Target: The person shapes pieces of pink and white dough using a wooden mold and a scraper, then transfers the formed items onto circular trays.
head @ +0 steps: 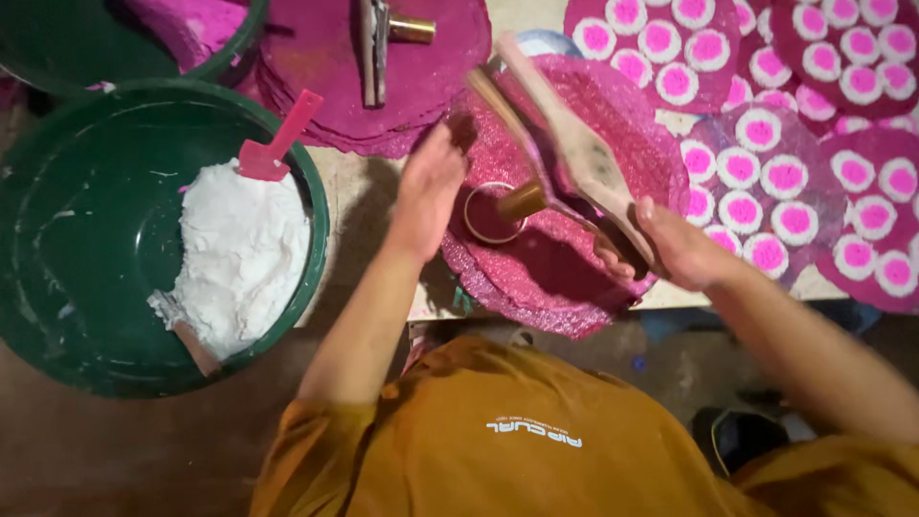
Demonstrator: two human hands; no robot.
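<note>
Keep left hand (428,187) fingers steadying the brass ring cutter (495,211) upright on the pink sheets (565,268), right hand (670,244) clenched round the wooden paddle (584,158).

No packages, signs or screens on view; just a small white printed logo (533,428) on the mustard shirt (498,450).

Light comes from above, brightest on the far right of the pale wooden tabletop (369,191); the near edge and floor sink into dim brown murk. Forearms throw soft shadows across the stack of glittery magenta discs (574,258). The flat wooden paddle (574,144) shows motion blur. White paste mound (239,254) nearly blown out. Wide-angle bending at the corners, overall soft focus.
</note>
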